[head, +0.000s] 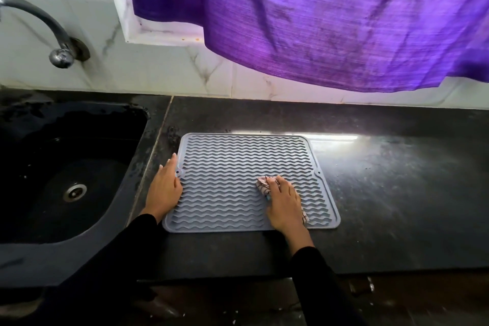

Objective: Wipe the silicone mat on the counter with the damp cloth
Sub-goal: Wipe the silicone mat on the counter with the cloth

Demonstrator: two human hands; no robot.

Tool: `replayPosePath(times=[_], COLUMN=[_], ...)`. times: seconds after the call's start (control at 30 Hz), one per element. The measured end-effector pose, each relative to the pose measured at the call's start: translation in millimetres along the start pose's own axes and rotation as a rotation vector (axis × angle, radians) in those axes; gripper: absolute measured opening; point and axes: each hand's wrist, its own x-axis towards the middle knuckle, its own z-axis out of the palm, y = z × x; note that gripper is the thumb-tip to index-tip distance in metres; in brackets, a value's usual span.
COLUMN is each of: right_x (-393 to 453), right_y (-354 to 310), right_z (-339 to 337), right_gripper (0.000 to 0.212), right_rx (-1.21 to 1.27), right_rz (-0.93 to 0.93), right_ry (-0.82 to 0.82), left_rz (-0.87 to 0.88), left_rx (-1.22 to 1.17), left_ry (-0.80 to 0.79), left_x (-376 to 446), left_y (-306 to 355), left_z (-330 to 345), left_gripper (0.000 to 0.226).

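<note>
- Two hands on silicone mat (238, 167), flat on dark counter (383, 180) just right of sink (66, 167).
- Left hand (165, 190) on mat's left edge, fingers straight and together, pressing down.
- Right hand (284, 201) on mat's lower-right area, fingers curled round bunched cloth (263, 184), cloth touching mat.
- Purple curtain (317, 21) overhead; tap (53, 34) above sink.

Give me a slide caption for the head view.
Right hand presses a crumpled patterned cloth onto the grey wavy-ribbed silicone mat; left hand steadies its left edge.
</note>
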Motion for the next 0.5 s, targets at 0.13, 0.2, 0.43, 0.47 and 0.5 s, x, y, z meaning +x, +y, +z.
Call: replayPosePath(times=[0.13,0.2,0.43,0.47,0.5], right_x=[5,8,-1,-7,-17], right_y=[6,9,45,42,32], right_z=[-5,-19,-41,-35,-29], right_gripper=[0.056,0.031,0.034,0.04,0.045], right_rx=[0.035,0.307,0.491,0.437,0.407], right_rz=[-0.046,-0.093,0.162,0.102,0.051], right_ry=[-0.049,-0.049,0.254,0.23,0.179], left_rz=[0.088,0.092,0.076,0.073,0.067], left_rx=[0.127,0.152,0.133,0.121,0.109], left_ry=[-0.077,-0.08,-0.053,-0.046,-0.038], left_x=[-3,-8,-15,-16,-16], left_y=[-4,-5,0,-1,-3], left_z=[2,2,-1,-1,-2], left_gripper=[0.051,0.052,0.05,0.053,0.058])
